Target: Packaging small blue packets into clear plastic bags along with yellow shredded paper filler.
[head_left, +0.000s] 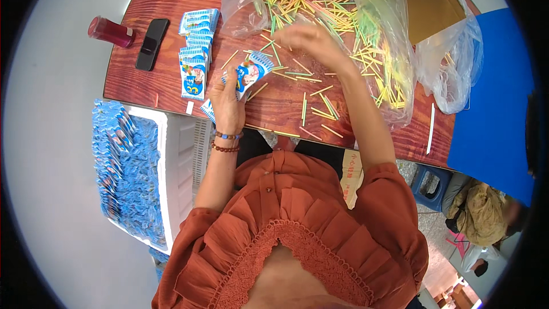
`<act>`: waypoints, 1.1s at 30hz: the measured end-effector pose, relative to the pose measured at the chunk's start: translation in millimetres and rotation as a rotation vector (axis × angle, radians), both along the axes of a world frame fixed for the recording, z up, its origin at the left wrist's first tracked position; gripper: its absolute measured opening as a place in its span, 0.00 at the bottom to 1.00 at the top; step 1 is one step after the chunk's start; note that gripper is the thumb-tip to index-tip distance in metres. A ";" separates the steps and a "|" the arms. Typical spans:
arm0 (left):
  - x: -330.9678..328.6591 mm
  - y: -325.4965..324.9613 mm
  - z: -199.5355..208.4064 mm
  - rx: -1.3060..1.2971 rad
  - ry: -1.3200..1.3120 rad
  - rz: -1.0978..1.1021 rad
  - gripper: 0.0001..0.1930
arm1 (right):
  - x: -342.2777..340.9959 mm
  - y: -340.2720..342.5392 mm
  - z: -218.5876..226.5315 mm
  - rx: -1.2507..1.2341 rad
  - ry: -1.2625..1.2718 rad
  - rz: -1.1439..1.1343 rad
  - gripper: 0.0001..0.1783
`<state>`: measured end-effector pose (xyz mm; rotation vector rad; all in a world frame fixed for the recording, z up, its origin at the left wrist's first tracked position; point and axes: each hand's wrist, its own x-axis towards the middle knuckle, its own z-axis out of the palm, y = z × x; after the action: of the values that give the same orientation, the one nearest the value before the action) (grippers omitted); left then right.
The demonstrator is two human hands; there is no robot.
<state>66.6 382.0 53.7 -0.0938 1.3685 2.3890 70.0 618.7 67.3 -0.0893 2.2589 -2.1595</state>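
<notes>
My left hand (pixel 227 100) is closed around a small blue-and-white packet (pixel 251 71), its thumb lying over the front. Another blue-and-white packet (pixel 208 110) shows partly beneath that hand, by the table edge. My right hand (pixel 309 40) hovers over thin yellow, green and pink sticks (pixel 297 1); its fingers are bent and smeared, so whether it holds anything is unclear. Many sticks spill from a clear plastic bag (pixel 394 51), and several lie loose on the red wood-grain table (pixel 274 109). A row of overlapping blue-and-white packets (pixel 194 71) sits left of my left hand.
A black phone (pixel 152 44) and a red-purple bottle (pixel 111 31) lie at the table's left. Below them stands a white foam box (pixel 163 183) full of blue packets. Cardboard flaps (pixel 434 6) and a crumpled clear bag (pixel 452 63) are at right, beside a blue surface (pixel 492 103).
</notes>
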 end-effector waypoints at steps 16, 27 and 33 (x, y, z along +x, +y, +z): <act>-8.2 -9.3 4.6 0.081 -0.049 0.048 0.11 | -157.3 0.6 -60.8 1.631 0.265 -0.566 0.20; -5.3 -6.2 -2.5 0.064 -0.054 -0.001 0.11 | -155.6 26.5 -42.0 1.326 0.136 -0.470 0.17; -1.9 -4.4 0.8 0.075 -0.024 -0.011 0.12 | -112.2 54.6 -12.1 1.390 0.100 -0.258 0.17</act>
<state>64.7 377.7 54.4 -0.0936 1.2639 2.4194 -42.1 673.2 55.3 0.1243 3.3149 -0.2097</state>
